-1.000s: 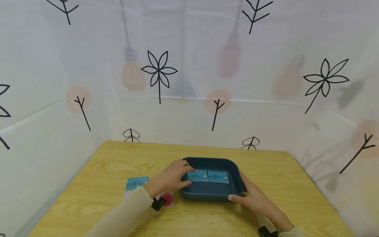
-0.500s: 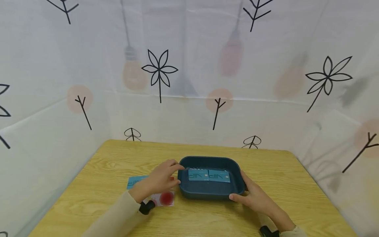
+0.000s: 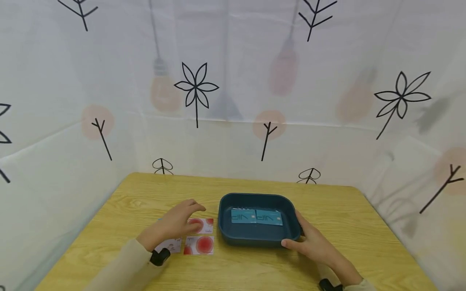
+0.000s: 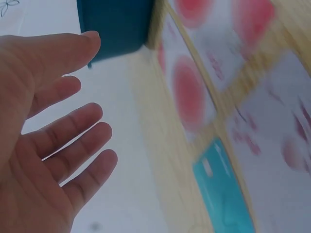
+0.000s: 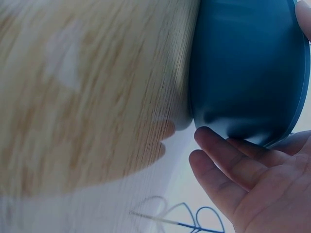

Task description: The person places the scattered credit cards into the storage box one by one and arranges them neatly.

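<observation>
A dark blue rectangular tub (image 3: pixel 255 242) stands on the table, with two light-blue cards marked "VIP" (image 3: pixel 269 217) lying side by side on its floor. My right hand (image 3: pixel 314 244) holds the tub's right end, thumb at the front corner and fingers along the side wall. Left of the tub, my left hand (image 3: pixel 174 223) hovers over cards with its fingers spread, holding nothing. Under and beside it lie two white cards with red circles (image 3: pixel 204 245) and a pale pink-white card (image 3: pixel 172 245). A light-blue card (image 4: pixel 223 189) shows in the left wrist view, mostly hidden by the hand in the head view.
The wood-grain table (image 3: pixel 233 268) has its far edge close to a white cloth backdrop (image 3: pixel 225 149) printed with plants and bulbs. Dark wrist straps (image 3: pixel 160 256) sit at both cuffs.
My left hand has drawn back from inside the tub, moving left over the cards on the table and uncovering the red-circle ones. The right hand stays on the tub.
</observation>
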Tool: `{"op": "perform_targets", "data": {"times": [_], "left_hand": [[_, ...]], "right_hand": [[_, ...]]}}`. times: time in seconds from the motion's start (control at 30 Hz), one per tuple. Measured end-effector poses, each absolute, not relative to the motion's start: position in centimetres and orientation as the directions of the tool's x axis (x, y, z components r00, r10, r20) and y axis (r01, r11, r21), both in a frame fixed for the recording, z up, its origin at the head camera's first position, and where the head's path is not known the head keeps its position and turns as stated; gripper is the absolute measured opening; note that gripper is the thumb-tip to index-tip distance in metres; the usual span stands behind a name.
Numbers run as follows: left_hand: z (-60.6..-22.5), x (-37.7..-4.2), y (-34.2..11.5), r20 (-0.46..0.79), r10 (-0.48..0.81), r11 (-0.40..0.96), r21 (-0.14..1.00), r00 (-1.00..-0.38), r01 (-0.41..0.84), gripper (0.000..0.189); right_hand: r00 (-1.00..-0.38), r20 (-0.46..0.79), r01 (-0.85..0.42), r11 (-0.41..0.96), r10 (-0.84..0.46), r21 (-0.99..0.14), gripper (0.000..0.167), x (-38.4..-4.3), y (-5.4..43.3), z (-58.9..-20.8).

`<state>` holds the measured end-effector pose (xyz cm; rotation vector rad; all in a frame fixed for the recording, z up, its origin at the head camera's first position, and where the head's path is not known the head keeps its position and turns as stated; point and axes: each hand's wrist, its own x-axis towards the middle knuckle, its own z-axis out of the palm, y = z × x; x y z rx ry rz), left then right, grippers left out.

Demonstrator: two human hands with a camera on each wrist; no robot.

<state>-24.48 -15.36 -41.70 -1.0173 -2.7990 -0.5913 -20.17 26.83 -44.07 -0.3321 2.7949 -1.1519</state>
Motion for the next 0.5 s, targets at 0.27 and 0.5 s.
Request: {"op": "perform_targets", "data": {"times": [0.27, 0.5], "left_hand": [[-42.6, -24.8, -17.9, 0.194, 0.583, 0.715, 0.339, -0.789, 0.612, 0.039], [-42.9, -24.9, -19.8, 0.150, 0.560, 0.739, 0.354, -0.815, 0.573, 0.039]], "right_hand": [[-0.969, -0.003, -0.169, 0.673, -0.247, -0.720, 0.111, -20.2, 26.9, -44.2], [-0.970, -0.011, -0.163, 0.675, -0.245, -0.719, 0.111, -20.2, 27.0, -44.3]]}}
